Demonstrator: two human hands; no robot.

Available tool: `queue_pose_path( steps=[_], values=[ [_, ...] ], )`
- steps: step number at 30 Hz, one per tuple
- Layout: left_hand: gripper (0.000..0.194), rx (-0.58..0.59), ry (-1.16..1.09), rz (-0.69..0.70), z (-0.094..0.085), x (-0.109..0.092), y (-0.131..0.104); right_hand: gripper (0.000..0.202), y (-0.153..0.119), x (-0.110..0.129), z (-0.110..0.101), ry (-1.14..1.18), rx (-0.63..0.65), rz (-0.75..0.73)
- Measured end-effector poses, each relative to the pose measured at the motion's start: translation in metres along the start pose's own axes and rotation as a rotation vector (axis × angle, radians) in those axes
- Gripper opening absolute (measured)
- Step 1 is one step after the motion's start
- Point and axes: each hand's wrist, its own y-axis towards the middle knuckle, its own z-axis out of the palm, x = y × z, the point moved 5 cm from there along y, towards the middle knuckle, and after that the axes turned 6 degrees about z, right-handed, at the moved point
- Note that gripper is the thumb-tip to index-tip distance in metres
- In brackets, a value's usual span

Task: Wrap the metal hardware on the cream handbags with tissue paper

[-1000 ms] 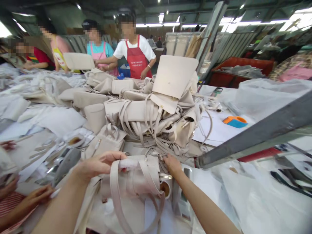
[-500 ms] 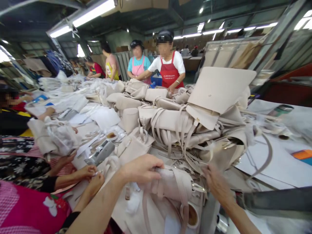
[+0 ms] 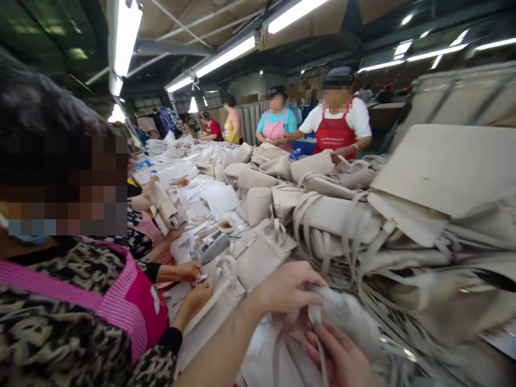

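Observation:
My left hand (image 3: 286, 287) curls over the near end of a beige bag (image 3: 358, 320), its fingers closed on the edge. Close below it, my right hand (image 3: 338, 349) has its fingers wrapped round a thin beige strap (image 3: 320, 346) of the same bag. Metal hardware (image 3: 397, 348) glints at the bag's far end. Motion blurs the bag, so its details are unclear. Beneath both hands lie pale bag pieces and white paper.
A large heap of beige bags (image 3: 338, 215) fills the right and middle of the table. On the left a co-worker in a pink apron (image 3: 139, 290) sits close, hands (image 3: 197, 282) near my left forearm. A grey device (image 3: 213, 246) and a dish of brown stuff (image 3: 226, 224) stand beyond.
My view has swung left. My right hand has come in from the right side of the bag to its strap, close to my left hand, which still holds the bag.

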Motion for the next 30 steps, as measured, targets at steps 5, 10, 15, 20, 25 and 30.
queue_pose_path(
  steps=[5,10,15,20,25,30],
  values=[
    [0.025,-0.276,0.000,-0.125,-0.007,-0.003,-0.012,0.050,0.010,0.037,0.027,0.459,-0.077,-0.045],
    [0.043,-0.435,0.036,-0.336,-0.007,0.007,-0.003,0.054,0.019,0.044,0.026,0.422,-0.112,-0.120],
    [0.018,-0.249,0.225,-0.284,-0.002,-0.010,0.023,0.040,0.021,0.043,0.017,0.325,-0.004,-0.126],
    [0.024,-0.261,0.346,-0.128,0.009,-0.052,-0.001,0.036,0.012,0.035,-0.002,-0.002,0.280,-0.051],
    [0.024,-0.274,-0.100,-0.130,0.055,-0.043,-0.047,0.021,0.006,0.041,-0.017,-0.114,0.402,-0.115],
    [0.016,-0.581,-0.636,-0.441,0.080,0.003,-0.069,0.024,0.019,0.041,-0.016,-0.108,0.387,0.009]
  ],
)
